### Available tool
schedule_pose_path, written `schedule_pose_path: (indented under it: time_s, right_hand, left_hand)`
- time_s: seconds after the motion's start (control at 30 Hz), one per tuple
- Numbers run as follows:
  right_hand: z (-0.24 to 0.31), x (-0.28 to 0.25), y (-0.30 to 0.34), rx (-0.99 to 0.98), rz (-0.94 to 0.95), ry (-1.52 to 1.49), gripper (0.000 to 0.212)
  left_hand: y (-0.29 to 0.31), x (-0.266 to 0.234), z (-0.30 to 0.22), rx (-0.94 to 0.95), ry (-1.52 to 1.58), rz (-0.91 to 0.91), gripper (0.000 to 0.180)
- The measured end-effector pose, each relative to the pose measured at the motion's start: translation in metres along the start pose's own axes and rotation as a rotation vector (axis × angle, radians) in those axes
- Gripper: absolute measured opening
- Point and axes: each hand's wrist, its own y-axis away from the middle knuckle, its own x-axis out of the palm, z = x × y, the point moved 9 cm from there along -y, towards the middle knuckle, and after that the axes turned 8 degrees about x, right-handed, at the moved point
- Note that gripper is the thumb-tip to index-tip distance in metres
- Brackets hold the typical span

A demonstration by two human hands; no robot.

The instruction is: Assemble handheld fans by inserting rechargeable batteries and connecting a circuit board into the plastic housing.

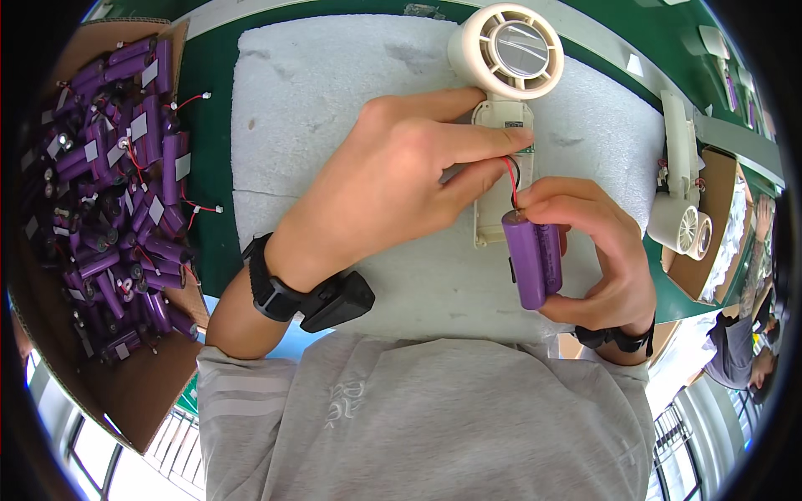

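A cream handheld fan (464, 52) lies with its round head at the far end and its handle shell (487, 219) uncovered toward me. My left hand (397, 167) grips the handle's upper part, a fingertip pressing by the small circuit board (518, 127). Its thumb is beside the red and black wires (512, 177). My right hand (614, 242) holds a purple battery pack (528, 271) between thumb and fingers, over the handle's right side. The wires run from the pack's top up under my left fingers; their far ends are hidden.
Under the fan is a white foam mat (292, 108) on a green table (209, 134). An open cardboard box (159, 392) of many purple battery packs stands at left. To the right are another cream fan (675, 221) and a carton (714, 179). Another person (735, 346) is at far right.
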Motion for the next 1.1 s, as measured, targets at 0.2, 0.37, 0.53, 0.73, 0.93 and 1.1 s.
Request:
schedule_pose_path:
  time_s: [0.2, 0.37, 0.53, 0.73, 0.93, 1.1]
  right_hand:
    - [-0.005, 0.003, -0.001, 0.096, -0.005, -0.053, 0.071]
    - [-0.012, -0.001, -0.002, 0.227, -0.056, 0.050, 0.069]
    - [-0.010, 0.000, -0.004, 0.129, -0.174, 0.188, 0.068]
    - [-0.001, 0.005, -0.004, -0.065, -0.280, 0.415, 0.069]
    - [0.003, 0.010, -0.005, -0.056, -0.296, 0.511, 0.067]
    - [0.009, 0.012, -0.002, -0.073, -0.325, 0.511, 0.065]
  left_hand:
    - [0.001, -0.001, 0.001, 0.005, 0.008, 0.000, 0.034]
    - [0.001, 0.000, 0.004, -0.016, 0.018, 0.008, 0.033]
    - [0.001, 0.001, 0.005, -0.017, 0.022, 0.009, 0.032]
    - [0.001, -0.001, 0.004, 0.041, 0.025, -0.004, 0.032]
    - [0.000, -0.002, 0.000, 0.078, 0.009, 0.023, 0.030]
    - [0.000, -0.002, 0.000, 0.067, 0.022, 0.045, 0.029]
